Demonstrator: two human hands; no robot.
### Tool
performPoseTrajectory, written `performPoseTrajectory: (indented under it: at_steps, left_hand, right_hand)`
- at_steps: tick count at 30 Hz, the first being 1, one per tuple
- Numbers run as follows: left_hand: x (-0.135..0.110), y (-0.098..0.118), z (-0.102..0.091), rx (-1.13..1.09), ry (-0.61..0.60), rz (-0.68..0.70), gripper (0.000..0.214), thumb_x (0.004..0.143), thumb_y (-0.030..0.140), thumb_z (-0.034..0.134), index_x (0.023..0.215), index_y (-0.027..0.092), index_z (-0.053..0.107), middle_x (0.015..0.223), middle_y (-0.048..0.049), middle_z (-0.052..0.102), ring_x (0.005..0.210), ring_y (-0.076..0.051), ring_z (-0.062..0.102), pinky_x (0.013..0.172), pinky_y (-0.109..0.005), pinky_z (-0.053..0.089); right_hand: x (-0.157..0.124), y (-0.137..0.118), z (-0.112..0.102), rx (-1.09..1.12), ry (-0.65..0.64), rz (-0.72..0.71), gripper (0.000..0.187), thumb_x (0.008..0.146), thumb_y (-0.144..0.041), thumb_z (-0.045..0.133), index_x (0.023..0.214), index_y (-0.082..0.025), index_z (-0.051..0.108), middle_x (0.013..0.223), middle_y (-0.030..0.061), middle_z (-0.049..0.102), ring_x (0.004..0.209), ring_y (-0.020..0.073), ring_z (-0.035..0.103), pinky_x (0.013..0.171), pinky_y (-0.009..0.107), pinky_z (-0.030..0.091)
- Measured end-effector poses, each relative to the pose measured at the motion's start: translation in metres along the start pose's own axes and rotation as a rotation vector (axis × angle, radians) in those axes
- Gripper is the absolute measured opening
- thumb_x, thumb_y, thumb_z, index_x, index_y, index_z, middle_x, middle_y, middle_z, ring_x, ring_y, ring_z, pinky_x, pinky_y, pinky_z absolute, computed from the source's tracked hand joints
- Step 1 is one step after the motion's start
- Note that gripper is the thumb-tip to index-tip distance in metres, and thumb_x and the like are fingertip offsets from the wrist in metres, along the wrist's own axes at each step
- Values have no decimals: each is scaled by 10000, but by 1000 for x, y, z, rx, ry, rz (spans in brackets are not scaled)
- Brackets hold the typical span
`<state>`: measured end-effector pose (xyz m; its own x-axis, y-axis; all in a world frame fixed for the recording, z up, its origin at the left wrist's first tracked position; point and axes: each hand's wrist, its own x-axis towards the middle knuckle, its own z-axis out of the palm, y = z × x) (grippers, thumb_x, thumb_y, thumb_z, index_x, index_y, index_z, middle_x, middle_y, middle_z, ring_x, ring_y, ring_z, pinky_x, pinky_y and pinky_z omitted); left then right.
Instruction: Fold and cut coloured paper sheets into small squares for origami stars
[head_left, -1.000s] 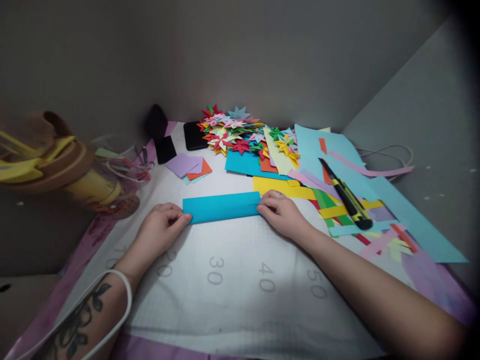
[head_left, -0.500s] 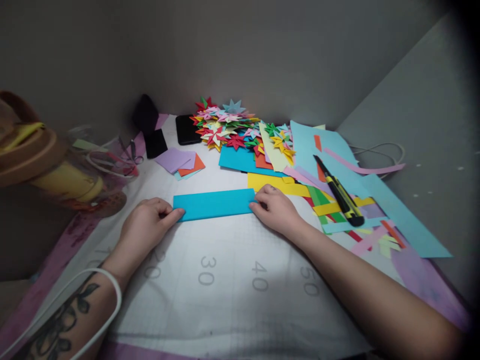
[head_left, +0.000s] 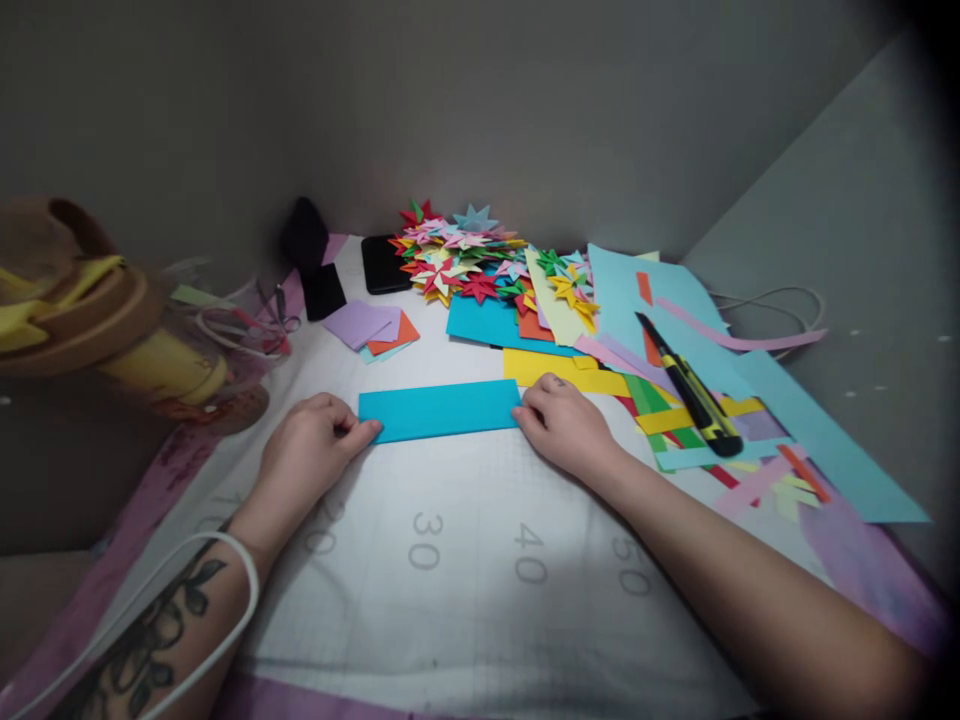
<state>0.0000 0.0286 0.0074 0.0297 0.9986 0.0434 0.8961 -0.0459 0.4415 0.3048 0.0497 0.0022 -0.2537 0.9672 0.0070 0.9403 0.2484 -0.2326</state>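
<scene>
A folded strip of bright blue paper [head_left: 442,411] lies lengthwise before me on the white gridded sheet [head_left: 480,610]. My left hand [head_left: 319,440] pinches its left end, thumb on top and fingers curled beneath or behind. At the other end, the thumb and curled fingers of my right hand [head_left: 562,420] grip the paper's right edge. Just beyond the right hand, a yellow paper strip [head_left: 540,372] lies flat. The undersides of both hands' fingers are hidden.
Folded paper stars [head_left: 457,250] are heaped at the back beside a black phone [head_left: 384,265]. A black and yellow box cutter [head_left: 694,390] rests on paper strips at right. Purple paper squares [head_left: 360,325] lie back left, near a clear tumbler [head_left: 165,360] and a white cable [head_left: 247,560].
The whole view has shifted slightly, so everything sits a little further right. Both hands keep their hold on the blue paper, which looks the same.
</scene>
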Motion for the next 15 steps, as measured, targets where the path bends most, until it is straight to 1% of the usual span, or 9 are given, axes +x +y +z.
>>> performPoseTrajectory:
  at_steps: [5,15]
  left_hand:
    - [0,1,0,0,0,-14,346,768,492,551,592,196,581,768,-20,603,754,-174,554,658,-284,373]
    - [1,2,-1,31,-5,-39,368,767,512,548,574,199,575,744,-21,599,736,-181,552,634,-293,356]
  right_hand:
    - [0,0,-1,-14,-18,0,240,919,-297,452,777,-193,616,903,69,577,902,217,549,713,304,375]
    - [0,1,0,-23,-19,-6,233,923,-300,449,790,-195,608,918,69,575,903,223,549,718,312,379]
